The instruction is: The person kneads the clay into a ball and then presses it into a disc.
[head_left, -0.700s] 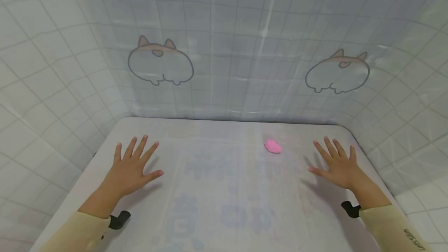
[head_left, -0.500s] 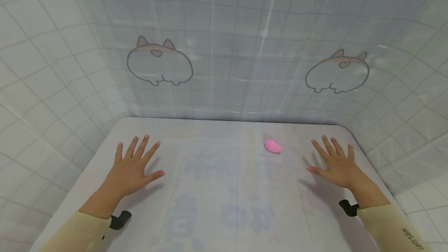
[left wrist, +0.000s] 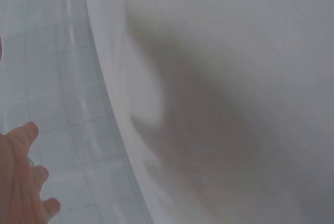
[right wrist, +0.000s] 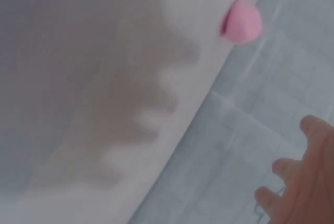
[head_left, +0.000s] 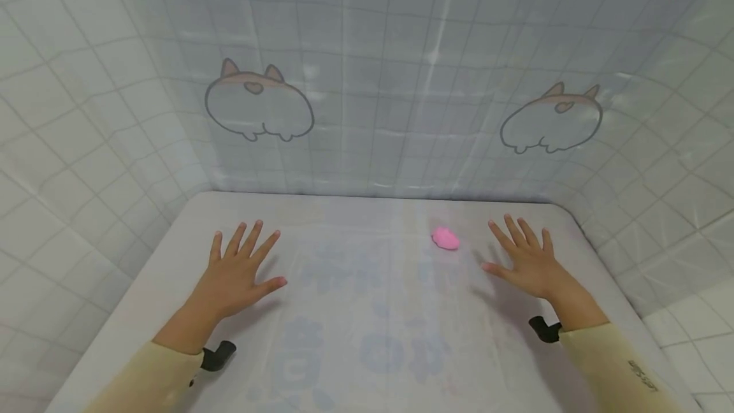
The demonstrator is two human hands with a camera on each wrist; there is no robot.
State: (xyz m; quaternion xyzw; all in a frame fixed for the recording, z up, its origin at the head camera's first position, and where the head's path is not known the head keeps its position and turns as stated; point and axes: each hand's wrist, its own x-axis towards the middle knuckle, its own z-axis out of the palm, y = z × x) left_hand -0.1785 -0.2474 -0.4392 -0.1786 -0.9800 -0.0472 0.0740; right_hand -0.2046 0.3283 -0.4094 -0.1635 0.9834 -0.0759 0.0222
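Over the broad whitish surface [head_left: 350,222] printed with faded blue motifs, the bare left hand [head_left: 232,276] and the bare right hand [head_left: 530,266] are held palm down with fingers straight and spread; nothing is grasped by either, and a shadow is cast below each. On the inner side of each wrist, a small black curved fitting [head_left: 218,357] is worn at the cuff of a cream sleeve [head_left: 151,371].

Between the hands, much nearer the right and just off its fingertips, a small bright pink rounded lump [head_left: 445,238] is seen resting on the surface, touched by neither hand. It is judged to be light and soft, perhaps modelling clay, more tacky than slippery and easily dented; it would best be taken lightly by its sides, between thumb and fingertips. No container can be made out.

Beyond both hands, a glossy grey-white sheet [head_left: 367,81] with grid lines is hung, on which two outlined animal drawings [head_left: 260,107] are printed.
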